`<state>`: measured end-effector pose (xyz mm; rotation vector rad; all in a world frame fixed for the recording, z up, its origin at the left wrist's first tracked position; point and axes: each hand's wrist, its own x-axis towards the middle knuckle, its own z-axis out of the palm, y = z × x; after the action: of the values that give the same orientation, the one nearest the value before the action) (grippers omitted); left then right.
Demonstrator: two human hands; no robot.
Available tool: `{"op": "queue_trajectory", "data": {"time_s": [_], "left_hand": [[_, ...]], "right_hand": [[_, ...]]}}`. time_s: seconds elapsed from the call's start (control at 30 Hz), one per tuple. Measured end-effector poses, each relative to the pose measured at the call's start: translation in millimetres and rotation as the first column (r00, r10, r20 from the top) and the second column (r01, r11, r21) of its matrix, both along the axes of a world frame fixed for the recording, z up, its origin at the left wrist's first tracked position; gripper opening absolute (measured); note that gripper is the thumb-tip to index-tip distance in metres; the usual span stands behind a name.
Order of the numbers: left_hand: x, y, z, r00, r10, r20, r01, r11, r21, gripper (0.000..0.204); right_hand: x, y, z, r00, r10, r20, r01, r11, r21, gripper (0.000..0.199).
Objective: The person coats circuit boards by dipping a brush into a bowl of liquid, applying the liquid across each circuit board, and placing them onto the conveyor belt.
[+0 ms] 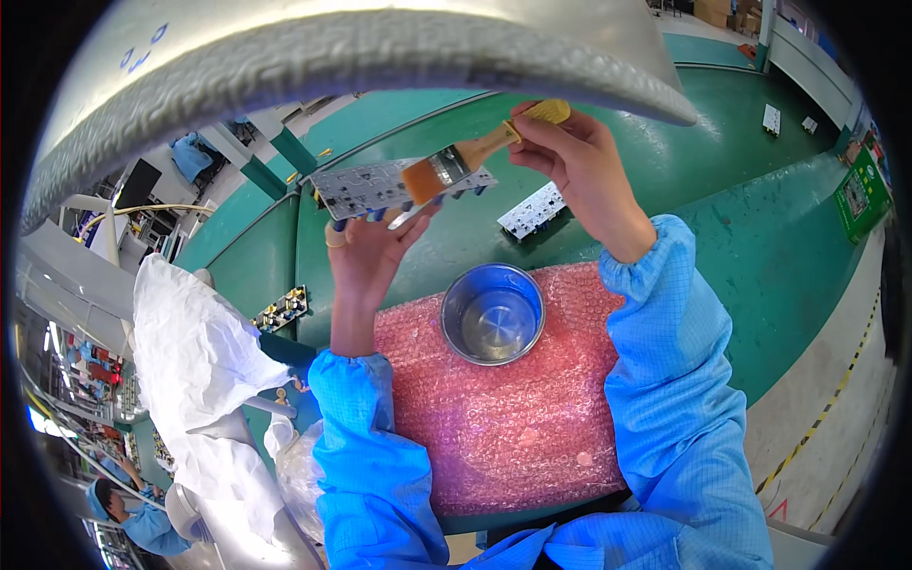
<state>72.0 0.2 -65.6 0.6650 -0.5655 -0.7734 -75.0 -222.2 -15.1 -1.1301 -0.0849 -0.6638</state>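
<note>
Head view: you look down at a green bench (760, 247) with a pink bubble-wrap mat (513, 418).
Left hand (366, 252): you hold a pale circuit board (380, 187) up from below; your fingers hide its lower edge.
Right hand (579, 166): closed on the yellow handle of a brush (465, 161), bristles touching the board.
Bowl (492, 313): a metal one on the mat, below the board.
Hard to make out: a curved grey cover (332, 57) cuts off the top; whether the bowl holds liquid, you cannot tell.
</note>
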Motion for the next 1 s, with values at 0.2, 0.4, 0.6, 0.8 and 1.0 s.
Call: {"op": "queue_trajectory", "data": {"time_s": [0.2, 0.4, 0.6, 0.8, 1.0], "left_hand": [[-27.2, -17.9, -0.4, 0.993, 0.008, 0.115, -0.012, 0.999, 0.035, 0.072], [-33.0, -19.9, -3.8, 0.990, -0.027, 0.139, 0.022, 0.999, 0.035, 0.069], [-34.7, -22.9, -6.5, 0.986, -0.040, 0.161, 0.035, 0.999, 0.034, 0.069], [-34.7, -23.8, -6.1, 0.981, -0.016, 0.194, 0.008, 0.999, 0.043, 0.071], [-30.1, -20.3, -5.8, 0.995, 0.051, 0.090, -0.044, 0.996, -0.074, 0.071]], "right_hand": [[0.6, 19.9, -2.6, 0.994, 0.103, 0.019, -0.105, 0.992, 0.075, 0.029], [0.6, 28.5, -2.2, 0.994, 0.106, -0.010, -0.106, 0.993, 0.047, 0.029], [2.2, 30.4, -3.6, 0.997, 0.075, -0.029, -0.075, 0.997, 0.014, 0.029], [2.6, 26.8, -4.4, 0.997, 0.014, -0.074, -0.020, 0.996, -0.083, 0.027], [10.0, -2.4, -15.9, 0.983, -0.164, -0.081, 0.147, 0.971, -0.190, 0.022]]}}
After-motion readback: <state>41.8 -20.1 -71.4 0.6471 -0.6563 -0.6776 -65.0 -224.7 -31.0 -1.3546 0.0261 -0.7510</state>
